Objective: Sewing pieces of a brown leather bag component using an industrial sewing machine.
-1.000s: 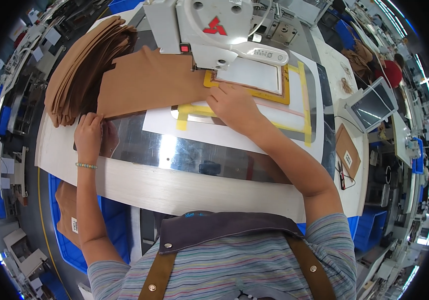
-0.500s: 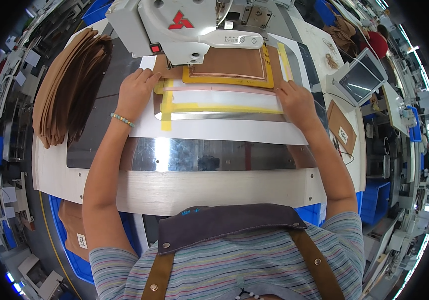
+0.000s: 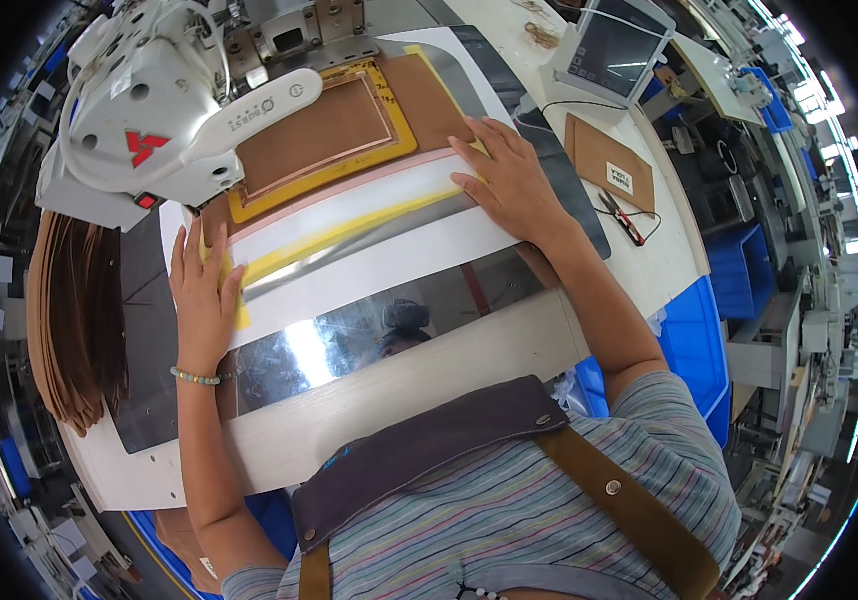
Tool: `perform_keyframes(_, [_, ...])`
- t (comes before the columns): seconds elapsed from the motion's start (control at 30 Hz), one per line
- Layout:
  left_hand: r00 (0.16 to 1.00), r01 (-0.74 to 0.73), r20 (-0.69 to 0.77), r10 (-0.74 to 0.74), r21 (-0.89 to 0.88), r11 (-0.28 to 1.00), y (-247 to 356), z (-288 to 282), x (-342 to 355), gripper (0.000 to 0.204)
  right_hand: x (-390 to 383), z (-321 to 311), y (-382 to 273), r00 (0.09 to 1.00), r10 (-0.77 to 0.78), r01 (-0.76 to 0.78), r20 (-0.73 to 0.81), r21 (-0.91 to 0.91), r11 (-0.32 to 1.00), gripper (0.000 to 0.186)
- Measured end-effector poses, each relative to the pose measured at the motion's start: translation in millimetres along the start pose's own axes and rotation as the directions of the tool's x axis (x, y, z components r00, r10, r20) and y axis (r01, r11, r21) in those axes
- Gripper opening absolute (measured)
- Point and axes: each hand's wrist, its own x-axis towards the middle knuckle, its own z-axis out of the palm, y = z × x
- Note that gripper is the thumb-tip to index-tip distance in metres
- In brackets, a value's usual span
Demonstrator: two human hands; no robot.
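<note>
My left hand (image 3: 204, 300) lies flat with fingers spread on the left side of a white template sheet (image 3: 299, 308), its fingertips at the left corner of a brown panel (image 3: 444, 100). Fingers apart, my right hand (image 3: 511, 190) rests over the panel's right edge and the template beside it. A yellow clamp frame (image 3: 404, 122) sits on the panel, bordering a rectangle of brown material. Yellow tape (image 3: 359, 234) runs along the template in front of the panel. The white sewing machine head (image 3: 139, 110) stands over the frame's left part and hides some of it.
A stack of brown pieces (image 3: 74, 320) stands at the left. To the right are a tablet-like screen (image 3: 617, 50), a labelled brown piece (image 3: 604, 165) and red-handled snips (image 3: 629, 225). A shiny metal plate (image 3: 349, 345) lines the near side; blue bins (image 3: 684, 345) stand below the table.
The view has turned, so the machine appears farther left and tilted. My fingers, bent at the panel's two near corners before, are now stretched out flat on the panel and template.
</note>
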Motion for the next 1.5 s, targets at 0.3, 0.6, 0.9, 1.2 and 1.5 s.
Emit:
perform_keyframes(0.3, [0.993,0.077,0.081,-0.081,0.055,0.996,5.5,-1.4,1.4,0.054,-4.0,2.6,5.9,0.997,0.016,-0.020,0.076,0.052,0.998,0.057])
perform_keyframes(0.6, [0.991,0.134,-0.008,-0.135,0.156,0.979,0.1,2.5,-9.9,0.060,3.9,4.6,-2.3,0.994,-0.021,0.012,0.106,0.082,0.997,0.053])
perform_keyframes(0.9, [0.996,0.091,0.024,-0.092,0.027,0.995,3.1,-1.0,-6.6,0.056,2.4,2.7,-0.9,0.998,-0.013,0.009,0.066,0.057,0.998,0.052])
perform_keyframes(1.2, [0.995,0.101,-0.012,-0.101,0.041,0.994,0.8,-1.7,-5.8,0.052,0.5,9.6,2.0,0.998,-0.007,0.003,0.065,0.060,0.998,0.052])
perform_keyframes(1.5, [0.997,0.067,-0.025,-0.067,0.001,0.998,2.4,-2.9,-1.0,0.054,3.5,4.3,0.5,0.999,0.036,-0.037,0.012,0.103,0.994,0.050])
